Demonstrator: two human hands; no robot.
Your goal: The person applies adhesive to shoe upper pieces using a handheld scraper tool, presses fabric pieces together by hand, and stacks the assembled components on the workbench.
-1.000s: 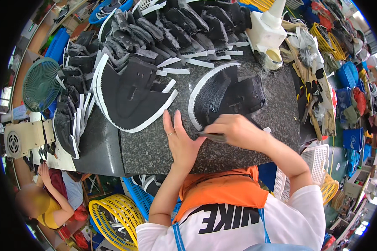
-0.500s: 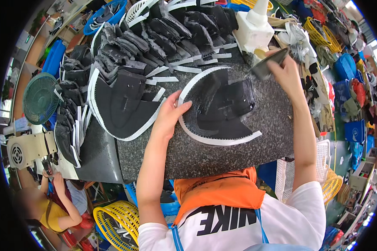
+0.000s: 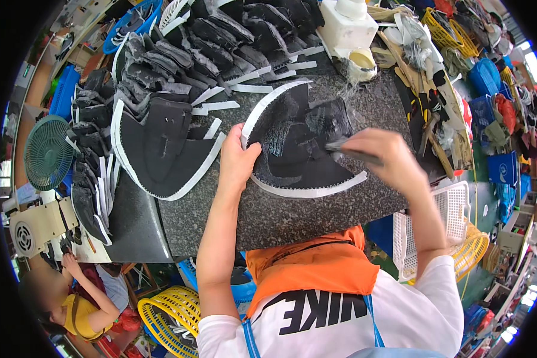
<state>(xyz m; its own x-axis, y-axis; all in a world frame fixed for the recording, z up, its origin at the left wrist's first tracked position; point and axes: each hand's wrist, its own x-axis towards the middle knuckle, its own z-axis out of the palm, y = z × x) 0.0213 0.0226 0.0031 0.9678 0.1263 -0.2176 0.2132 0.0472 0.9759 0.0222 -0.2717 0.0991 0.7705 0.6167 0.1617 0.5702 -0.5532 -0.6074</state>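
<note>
A black fabric shoe-upper piece [image 3: 316,170] with a white curved edge lies flat on the dark speckled worktop [image 3: 268,219]. My left hand [image 3: 237,160] grips its left rim, thumb on top. Wet, shiny patches show on the black fabric. Slightly blurred, my right hand [image 3: 391,158] is closed around a flat dark spreader [image 3: 359,154], whose tip meets the right part of the piece. A white glue bottle [image 3: 347,30] with an open cream-coloured spout [image 3: 362,58] stands beyond my right hand. To the left lies a second white-edged piece [image 3: 164,149].
Stacked black pieces [image 3: 221,42] with white strips fill the table's far left side. Cloth scraps [image 3: 414,45] crowd the right. A white basket [image 3: 407,244] and a yellow basket [image 3: 170,310] stand below the near edge. A person in yellow [image 3: 80,304] sits at lower left.
My right hand has brought the spreader from beside the glue spout down onto the piece. My left hand still holds the rim. The whole view has shifted slightly.
</note>
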